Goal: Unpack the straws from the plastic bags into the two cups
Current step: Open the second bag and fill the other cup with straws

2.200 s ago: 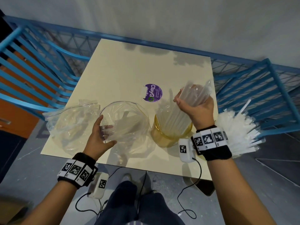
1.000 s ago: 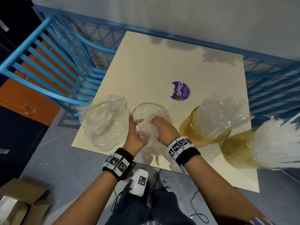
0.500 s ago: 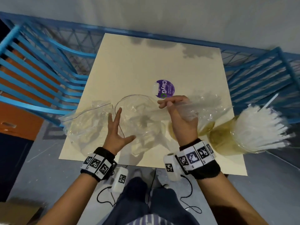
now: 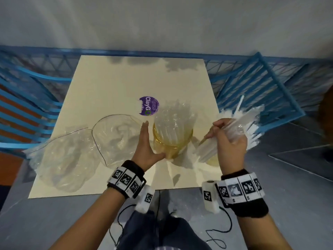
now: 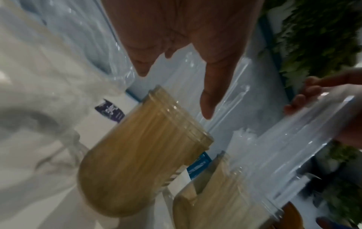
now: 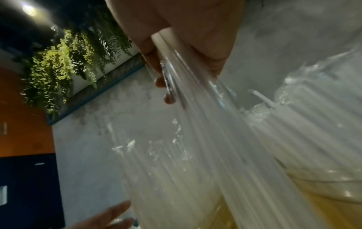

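R hand (image 4: 229, 141) grip round straw bundle (image 6: 205, 131), long axis slanting down to cup (image 5: 221, 199).

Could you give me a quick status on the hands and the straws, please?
Left hand open against the left cup. Right hand grips a straw bundle over the right cup. Nothing blocking.

right hand (image 4: 228, 141) lifted straws (image 4: 212, 147), left hand (image 4: 146, 145) beside cup (image 4: 171, 141)

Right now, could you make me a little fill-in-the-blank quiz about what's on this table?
1. The right hand grips a bundle of ____.
2. The left hand rests flat against the side of the amber ____.
3. The round sticker on the table is ____ in colour.
4. Two crumpled clear ____ lie left of the left hand.

Missing words: straws; cup; purple; bags
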Motion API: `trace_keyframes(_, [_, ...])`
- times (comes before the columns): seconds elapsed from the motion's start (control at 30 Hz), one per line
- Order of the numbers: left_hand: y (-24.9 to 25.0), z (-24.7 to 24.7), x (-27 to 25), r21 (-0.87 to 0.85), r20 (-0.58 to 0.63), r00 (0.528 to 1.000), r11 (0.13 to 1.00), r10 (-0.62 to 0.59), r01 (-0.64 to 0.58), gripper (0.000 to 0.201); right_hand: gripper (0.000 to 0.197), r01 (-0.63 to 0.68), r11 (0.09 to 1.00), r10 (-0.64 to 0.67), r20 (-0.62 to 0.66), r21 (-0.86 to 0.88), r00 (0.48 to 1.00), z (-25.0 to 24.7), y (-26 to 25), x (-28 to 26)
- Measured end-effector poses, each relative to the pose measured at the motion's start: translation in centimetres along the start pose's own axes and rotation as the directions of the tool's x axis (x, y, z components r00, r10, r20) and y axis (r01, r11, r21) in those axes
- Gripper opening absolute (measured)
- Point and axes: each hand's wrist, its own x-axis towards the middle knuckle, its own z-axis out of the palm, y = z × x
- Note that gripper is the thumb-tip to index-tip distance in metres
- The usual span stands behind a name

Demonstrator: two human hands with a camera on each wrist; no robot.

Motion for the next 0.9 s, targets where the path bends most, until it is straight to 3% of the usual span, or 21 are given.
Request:
trace_keyframes(0.07, [0.4, 1.2, 1.6, -0.015, 0.013, 0.996, 0.996, -0.093, 0.094, 0.134, 0.026, 0.049, 0.999, -0.049, -0.031, -0.008, 0.998, -0.5, -0.3, 1.0])
trace_keyframes(0.13, [0.8, 1.7, 2.6, 0.048, -0.027, 0.995, 0.994, -0.098, 0.099, 0.142, 0.021, 0.091, 0.995, -0.089, -0.044, 0.05, 0.995, -0.4, -1.0, 1.8])
trace_keyframes(0.2, [0.6, 2.0, 2.8, 0.148, -0.071, 0.995, 0.985, -0.076, 0.086, 0.142, 0.012, 0.13, 0.984, -0.127, -0.028, 0.124, 0.991, -0.1, -1.4, 2.6])
trace_keyframes(0.33, [-0.2, 3.0, 1.3, 0.315, -0.062, 0.997, 0.947, -0.05, 0.067, 0.134, 0.013, 0.102, 0.983, -0.107, 0.026, 0.151, 0.994, 1.3, 0.1, 3.4])
trace_keyframes(0.37, [-0.5, 3.5, 1.0, 0.284, -0.074, 0.996, 0.956, -0.05, 0.069, 0.127, 0.019, 0.076, 0.985, -0.081, 0.024, 0.156, 0.996, 1.5, 0.8, 3.4])
trace_keyframes(0.47, [-0.5, 4.5, 0.6, -0.019, -0.132, 0.979, 0.988, -0.153, 0.151, 0.112, 0.03, -0.014, 0.986, 0.006, 0.049, 0.164, 0.999, 1.7, 3.6, 3.3])
trace_keyframes(0.6, [-0.5, 4.7, 0.4, -0.094, -0.118, 0.98, 0.984, -0.161, 0.151, 0.107, 0.011, -0.081, 0.99, 0.103, 0.19, -0.119, 0.976, 1.8, 7.2, 3.5])
trace_keyframes(0.67, [-0.4, 4.7, 0.3, -0.097, -0.119, 0.978, 0.983, -0.169, 0.158, 0.107, 0.028, -0.125, 0.965, 0.187, 0.274, -0.23, 0.943, 1.9, 7.7, 3.7])
trace_keyframes(0.77, [-0.2, 4.6, 0.3, -0.098, -0.11, 0.98, 0.983, -0.166, 0.156, 0.106, 0.067, -0.138, 0.974, 0.196, 0.363, -0.179, 0.911, 1.8, 7.1, 3.5])
trace_keyframes(0.83, [0.0, 4.5, 0.4, -0.103, -0.097, 0.979, 0.981, -0.177, 0.167, 0.105, 0.088, -0.173, 0.967, 0.229, 0.343, -0.186, 0.911, 1.8, 7.5, 3.0])
trace_keyframes(0.9, [0.1, 4.3, 0.4, -0.084, -0.084, 0.981, 0.982, -0.175, 0.168, 0.104, 0.093, -0.264, 0.944, 0.312, 0.272, -0.198, 0.911, 1.7, 8.9, 2.7])
